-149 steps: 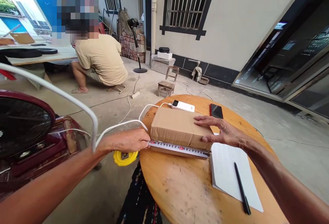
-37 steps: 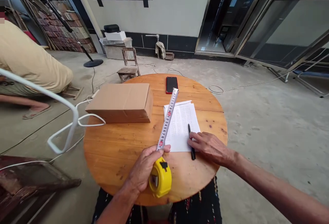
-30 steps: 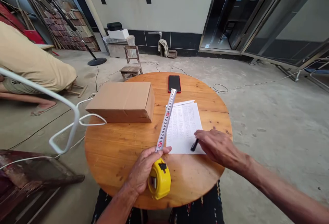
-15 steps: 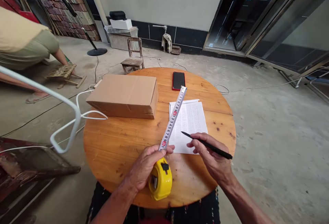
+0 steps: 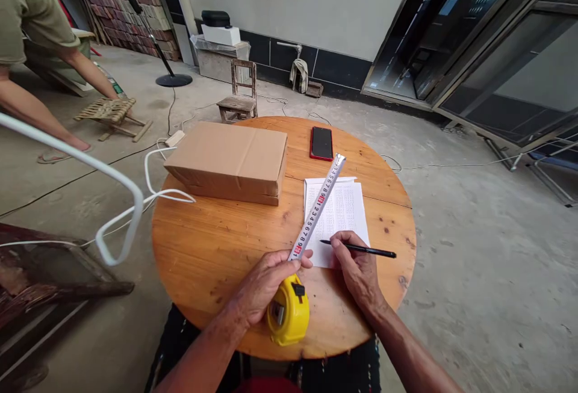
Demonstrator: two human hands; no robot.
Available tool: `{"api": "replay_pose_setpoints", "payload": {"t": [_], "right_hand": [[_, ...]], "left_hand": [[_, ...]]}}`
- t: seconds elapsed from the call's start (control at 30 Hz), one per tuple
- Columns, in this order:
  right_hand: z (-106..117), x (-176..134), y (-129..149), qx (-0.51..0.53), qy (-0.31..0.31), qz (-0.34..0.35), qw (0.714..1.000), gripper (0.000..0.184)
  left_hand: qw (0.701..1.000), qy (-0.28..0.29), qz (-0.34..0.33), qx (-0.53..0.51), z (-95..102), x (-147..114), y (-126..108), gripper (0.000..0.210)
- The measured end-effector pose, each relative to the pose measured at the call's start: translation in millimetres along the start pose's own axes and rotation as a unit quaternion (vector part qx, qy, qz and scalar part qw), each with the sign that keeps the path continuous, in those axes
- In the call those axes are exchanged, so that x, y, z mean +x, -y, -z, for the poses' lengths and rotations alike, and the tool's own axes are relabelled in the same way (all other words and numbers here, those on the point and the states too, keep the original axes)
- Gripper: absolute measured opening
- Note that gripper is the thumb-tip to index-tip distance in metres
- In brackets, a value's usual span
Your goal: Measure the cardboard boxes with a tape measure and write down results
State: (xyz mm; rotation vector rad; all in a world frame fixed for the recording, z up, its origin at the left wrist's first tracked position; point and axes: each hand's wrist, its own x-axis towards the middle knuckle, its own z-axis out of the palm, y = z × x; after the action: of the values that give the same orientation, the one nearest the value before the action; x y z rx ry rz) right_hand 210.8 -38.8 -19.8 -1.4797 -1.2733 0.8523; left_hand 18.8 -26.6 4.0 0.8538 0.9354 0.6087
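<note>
My left hand [image 5: 266, 281] is closed on a yellow tape measure [image 5: 291, 312], its thumb near the mouth of the case. The silver blade [image 5: 316, 209] sticks out away from me, slanting to the right across the paper [image 5: 341, 215]. Rows of small printed or written marks cover much of that white sheet; its lower part is plain. In my right hand [image 5: 356, 266] a black pen [image 5: 370, 251] is pinched, lying nearly level with its tip pointing left over the sheet's lower part. Whether the tip touches the paper, I cannot tell.
A closed cardboard box [image 5: 228, 161] sits at the left of the round wooden table [image 5: 217, 242]. Beyond the paper lies a red-cased phone [image 5: 321, 142]. A bent white tube [image 5: 130, 194] reaches in from the left. At the far left another person [image 5: 40, 26] bends over a small stool [image 5: 108, 113].
My right hand has moved left and inward over the paper, and the pen has turned flatter. The whole view has shifted slightly. The other person has leaned further into view.
</note>
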Motion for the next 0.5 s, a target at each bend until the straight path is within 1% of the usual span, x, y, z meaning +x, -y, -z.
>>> {"api": "replay_pose_setpoints", "payload": {"t": [0.07, 0.17, 0.3, 0.5], "right_hand": [[-0.5, -1.1, -2.3, -0.03, 0.0, 0.018, 0.999, 0.02], [-1.2, -3.1, -3.8, -0.072, 0.001, 0.042, 0.997, 0.02], [-2.3, -3.7, -2.2, -0.129, 0.002, 0.08, 0.988, 0.019], [-3.0, -2.9, 2.3, -0.148, 0.015, 0.101, 0.984, 0.019]], "left_hand": [[1.0, 0.001, -0.003, -0.001, -1.0, -0.2, -0.8, 0.025], [1.0, 0.0, 0.011, -0.015, -1.6, -0.2, -1.4, 0.025], [1.0, 0.0, 0.011, -0.01, -0.7, 0.5, -0.1, 0.026], [1.0, 0.0, 0.009, 0.003, -0.9, 1.0, -0.2, 0.025]]}}
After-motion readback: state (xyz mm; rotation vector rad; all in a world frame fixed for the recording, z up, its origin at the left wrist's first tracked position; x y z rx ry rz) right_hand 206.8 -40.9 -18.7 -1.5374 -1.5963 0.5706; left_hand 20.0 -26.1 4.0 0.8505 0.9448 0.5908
